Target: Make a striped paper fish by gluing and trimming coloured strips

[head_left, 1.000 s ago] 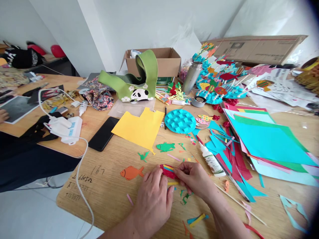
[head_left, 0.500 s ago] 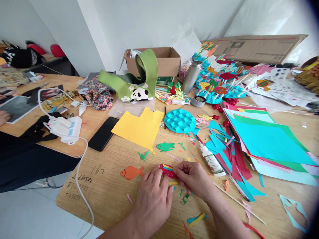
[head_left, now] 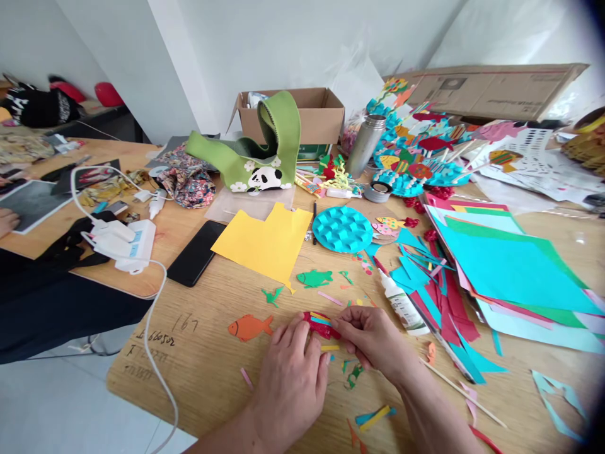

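Observation:
A red paper cut-out point(head_left: 320, 329) with blue and yellow strips across it lies on the wooden table, its ends covered by my fingers. My left hand point(head_left: 290, 372) holds its left end down with bent fingertips. At its right end, the thumb and forefinger of my right hand point(head_left: 371, 337) are pinched on the edge. A loose yellow strip point(head_left: 329, 347) lies just below, between the two hands. To the left is an orange paper fish point(head_left: 249, 327), and a green paper fish point(head_left: 314, 278) lies beyond. A glue bottle point(head_left: 403, 302) rests right of my right hand.
Coloured paper sheets point(head_left: 524, 265) and cut scraps point(head_left: 439, 296) cover the right side. Farther back are a blue textured disc point(head_left: 343, 229), yellow paper point(head_left: 265, 243), a phone point(head_left: 197, 253) and a steel flask point(head_left: 366, 146). A white cable point(head_left: 150, 340) hangs over the left edge.
My right hand has shifted very slightly to the right along the cut-out, showing a little more of it. My left hand stays in place.

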Tool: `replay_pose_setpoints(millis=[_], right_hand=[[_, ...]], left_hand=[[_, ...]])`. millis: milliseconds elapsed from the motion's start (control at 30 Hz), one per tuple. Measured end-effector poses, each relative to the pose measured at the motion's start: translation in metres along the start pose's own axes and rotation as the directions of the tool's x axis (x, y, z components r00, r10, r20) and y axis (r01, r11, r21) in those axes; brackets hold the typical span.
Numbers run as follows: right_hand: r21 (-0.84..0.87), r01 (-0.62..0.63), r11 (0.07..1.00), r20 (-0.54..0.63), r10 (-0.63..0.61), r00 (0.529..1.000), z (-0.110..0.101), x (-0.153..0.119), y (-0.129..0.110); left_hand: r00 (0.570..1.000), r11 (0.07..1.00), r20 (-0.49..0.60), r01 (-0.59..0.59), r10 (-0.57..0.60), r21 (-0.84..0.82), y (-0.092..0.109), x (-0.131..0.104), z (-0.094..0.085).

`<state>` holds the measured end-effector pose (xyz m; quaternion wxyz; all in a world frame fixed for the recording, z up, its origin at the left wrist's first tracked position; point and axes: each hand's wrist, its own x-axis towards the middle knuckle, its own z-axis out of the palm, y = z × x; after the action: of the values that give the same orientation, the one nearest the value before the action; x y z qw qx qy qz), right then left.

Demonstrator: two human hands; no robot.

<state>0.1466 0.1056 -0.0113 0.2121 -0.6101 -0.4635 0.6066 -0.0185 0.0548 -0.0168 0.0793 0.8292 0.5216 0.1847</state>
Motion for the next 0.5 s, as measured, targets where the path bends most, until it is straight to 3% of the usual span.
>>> replay_pose_setpoints(millis=[500], right_hand=[[-0.062,-0.044,0.997,-0.064,0.040,0.997,0.0059,0.0053,0.0061]], left_hand=[[1.000,1.000,-0.004,0.000,0.000,0.014,0.0014,0.0009,-0.0019]])
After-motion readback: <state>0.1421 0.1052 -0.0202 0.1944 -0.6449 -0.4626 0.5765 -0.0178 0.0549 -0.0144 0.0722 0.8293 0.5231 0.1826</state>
